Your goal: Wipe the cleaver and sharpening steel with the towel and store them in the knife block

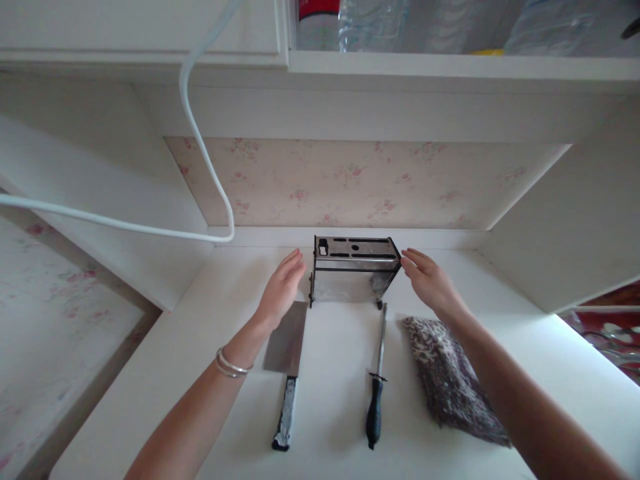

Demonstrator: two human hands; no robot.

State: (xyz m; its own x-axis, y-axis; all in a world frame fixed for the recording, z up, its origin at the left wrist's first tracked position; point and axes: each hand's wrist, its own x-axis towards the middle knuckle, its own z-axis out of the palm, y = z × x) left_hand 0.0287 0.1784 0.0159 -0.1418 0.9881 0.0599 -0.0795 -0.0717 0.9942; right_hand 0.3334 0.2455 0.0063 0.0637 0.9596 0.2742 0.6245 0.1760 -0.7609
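A knife rack with slots in its metal top and black edges stands at the back of the white surface. My left hand is held just off its left side, fingers stretched out and nothing in them. At the right side is my right hand, also flat with straight fingers; its fingertips are at the rack's edge, and I cannot tell if they touch. A cleaver lies below my left hand, handle towards me. Between my arms lies a honing steel with a black handle. A brown-and-white fuzzy cloth rests beside my right forearm.
White side panels and a floral back wall enclose the surface. Overhead, an open shelf holds clear plastic bottles or packs. A white cable hangs at the upper left. Red patterned fabric shows past the right edge.
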